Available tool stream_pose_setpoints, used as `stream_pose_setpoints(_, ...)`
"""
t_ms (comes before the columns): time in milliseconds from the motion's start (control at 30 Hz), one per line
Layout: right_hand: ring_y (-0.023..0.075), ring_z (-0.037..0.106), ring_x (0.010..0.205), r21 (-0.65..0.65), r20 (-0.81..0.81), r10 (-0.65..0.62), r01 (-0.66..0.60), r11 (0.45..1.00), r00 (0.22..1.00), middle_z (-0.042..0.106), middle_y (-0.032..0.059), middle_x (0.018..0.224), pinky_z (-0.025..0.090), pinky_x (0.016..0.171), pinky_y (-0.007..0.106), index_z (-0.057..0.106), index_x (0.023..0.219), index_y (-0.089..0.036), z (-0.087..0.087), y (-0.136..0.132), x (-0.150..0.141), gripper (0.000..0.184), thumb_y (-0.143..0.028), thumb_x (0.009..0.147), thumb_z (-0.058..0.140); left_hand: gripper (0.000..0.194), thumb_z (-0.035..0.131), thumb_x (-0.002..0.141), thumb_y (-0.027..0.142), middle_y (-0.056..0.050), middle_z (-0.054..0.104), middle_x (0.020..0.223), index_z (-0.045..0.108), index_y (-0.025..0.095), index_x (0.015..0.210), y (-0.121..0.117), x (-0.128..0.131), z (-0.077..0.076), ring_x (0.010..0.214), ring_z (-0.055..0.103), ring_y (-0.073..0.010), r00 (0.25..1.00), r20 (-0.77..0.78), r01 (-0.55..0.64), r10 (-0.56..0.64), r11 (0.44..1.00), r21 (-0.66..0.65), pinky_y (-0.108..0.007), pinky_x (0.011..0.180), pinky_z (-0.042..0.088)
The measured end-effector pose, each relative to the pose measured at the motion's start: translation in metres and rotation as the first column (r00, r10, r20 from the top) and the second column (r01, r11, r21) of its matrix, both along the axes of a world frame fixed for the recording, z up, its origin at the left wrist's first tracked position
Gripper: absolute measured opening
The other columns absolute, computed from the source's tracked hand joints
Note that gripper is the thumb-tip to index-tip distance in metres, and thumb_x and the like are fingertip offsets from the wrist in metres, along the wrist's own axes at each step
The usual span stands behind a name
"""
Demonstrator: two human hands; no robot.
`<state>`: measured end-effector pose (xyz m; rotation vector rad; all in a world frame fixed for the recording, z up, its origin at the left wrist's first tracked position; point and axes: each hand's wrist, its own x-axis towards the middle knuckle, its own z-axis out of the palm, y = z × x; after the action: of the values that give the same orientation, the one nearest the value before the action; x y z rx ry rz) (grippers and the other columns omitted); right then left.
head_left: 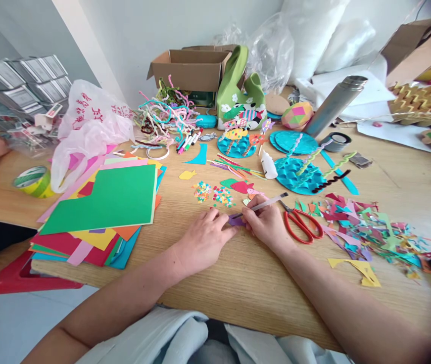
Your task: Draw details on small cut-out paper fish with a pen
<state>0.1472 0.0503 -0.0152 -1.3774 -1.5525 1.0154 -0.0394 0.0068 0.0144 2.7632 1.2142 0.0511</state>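
- Pale clothing (185, 336) sits at the table's (207, 293) near edge.
- Left hand (202, 237): fingers half-curled at the purple paper (235, 221); cannot tell whether they pinch it.
- Right hand (266, 225): fingers closed round a slim pen (270, 202), probably light, stiff.
- That paper, between both hands: likely light, easily creased; hold its edges.

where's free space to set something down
Bare tabletop lies between the paper stack, yellow fish and left hand; a larger patch lies nearer the body, between left forearm and right forearm. Crowded: right of the scissors, with paper scraps, and farther back, with pipe cleaners and blue discs.
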Motion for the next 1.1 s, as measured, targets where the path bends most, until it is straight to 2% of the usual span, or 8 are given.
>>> stream_pose_setpoints(800, 0.0129, 0.045, 0.038, 0.002, -0.018, 0.011, -0.011, 1.000, 1.000, 0.051, -0.0037, 0.046, 0.033, 0.037, 0.025, 0.045, 0.065, -0.024, -0.0010, 0.0005, 0.0000, 0.018, -0.026, 0.075, 0.060, 0.049, 0.042, 0.091, 0.004, -0.009, 0.056, 0.122, 0.056, 0.026, 0.133, 0.0000, 0.0005, 0.0015, 0.117, 0.046, -0.0274, 1.000, -0.017, -0.008, 0.008, 1.000, -0.013, -0.043, 0.098, 0.047)
stream_pose_setpoints(1100, 0.0122, 0.044, 0.038, 0.016, -0.017, 0.017, -0.017, 1.000, 1.000, 0.051, -0.0036, 0.047, 0.033, 0.037, 0.025, 0.046, 0.064, -0.024, -0.0016, 0.0008, 0.0000, 0.016, -0.024, 0.074, 0.059, 0.044, 0.040, 0.093, 0.007, -0.009, 0.056, 0.121, 0.059, 0.024, 0.129, 0.0000, -0.0002, 0.0007, 0.115, 0.046, -0.0280, 1.000, -0.004, 0.005, -0.005, 1.000, 0.008, -0.043, 0.097, 0.048)
